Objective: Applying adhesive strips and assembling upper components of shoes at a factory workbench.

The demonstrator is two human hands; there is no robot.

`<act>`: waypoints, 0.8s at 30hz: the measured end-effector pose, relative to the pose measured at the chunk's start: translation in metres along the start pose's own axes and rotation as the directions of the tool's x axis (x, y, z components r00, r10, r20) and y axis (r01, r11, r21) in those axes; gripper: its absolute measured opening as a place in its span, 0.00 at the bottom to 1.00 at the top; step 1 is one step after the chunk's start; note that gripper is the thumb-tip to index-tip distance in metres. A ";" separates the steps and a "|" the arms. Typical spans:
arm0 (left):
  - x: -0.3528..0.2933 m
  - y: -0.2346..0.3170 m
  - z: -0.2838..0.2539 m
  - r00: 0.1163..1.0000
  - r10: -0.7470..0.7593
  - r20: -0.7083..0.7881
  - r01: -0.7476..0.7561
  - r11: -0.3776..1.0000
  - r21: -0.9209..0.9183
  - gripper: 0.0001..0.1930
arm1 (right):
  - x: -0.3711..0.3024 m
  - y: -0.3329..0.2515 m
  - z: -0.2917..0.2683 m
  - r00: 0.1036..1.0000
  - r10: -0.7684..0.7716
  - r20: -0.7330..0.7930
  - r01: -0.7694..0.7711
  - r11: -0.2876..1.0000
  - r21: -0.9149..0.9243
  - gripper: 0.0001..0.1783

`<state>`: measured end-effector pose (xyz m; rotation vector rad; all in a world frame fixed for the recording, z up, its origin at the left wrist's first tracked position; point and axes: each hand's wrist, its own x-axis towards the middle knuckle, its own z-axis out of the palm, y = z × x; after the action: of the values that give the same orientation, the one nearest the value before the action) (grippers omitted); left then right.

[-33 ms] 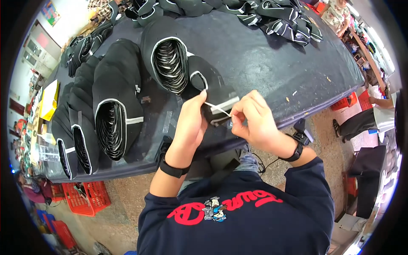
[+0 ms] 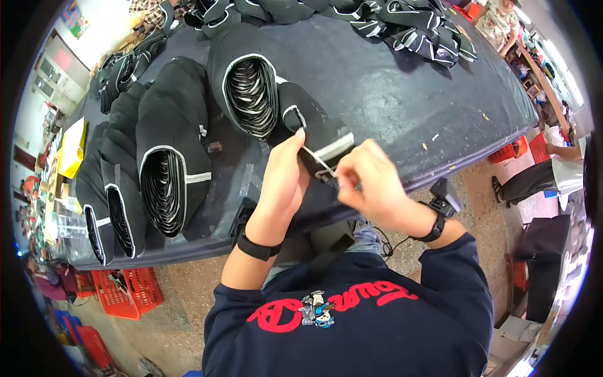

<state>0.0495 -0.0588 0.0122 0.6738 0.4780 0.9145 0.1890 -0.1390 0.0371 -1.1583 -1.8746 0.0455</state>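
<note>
A black fabric band (image 2: 314, 123) with a white stripe and a pale-edged loop lies on the dark-covered table in front of me. My left hand (image 2: 286, 185) is closed at the band's near left edge, thumb up, pinching it. From that thumb a thin white strip (image 2: 320, 161) runs slantwise down to my right hand (image 2: 372, 179). The fingers of my right hand are curled in a pinch at the strip's end; the exact grip is partly hidden. Just beyond the band, a thick nested bundle of black bands (image 2: 251, 94) with pale edges touches or nearly touches it.
More nested black bundles (image 2: 173, 144) stand to the left on the table (image 2: 402, 107). Loose black bands (image 2: 421, 31) are heaped along the far edge. A red basket (image 2: 129, 292) sits on the floor at left. Another person (image 2: 546, 173) is at the right.
My right hand has shifted slightly left and down, and the white strip now slants more steeply. The band's near end has tilted a little. My left hand stays in place.
</note>
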 end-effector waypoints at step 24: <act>0.008 0.007 0.032 0.958 0.282 -0.046 -0.229 0.855 0.466 0.22 | -0.022 0.006 0.016 0.966 0.257 -0.040 -0.237 0.933 0.270 0.07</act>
<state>0.0698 -0.0597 0.0386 1.1421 0.7294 1.1082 0.1853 -0.1449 0.0101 -1.1844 -1.5914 0.3770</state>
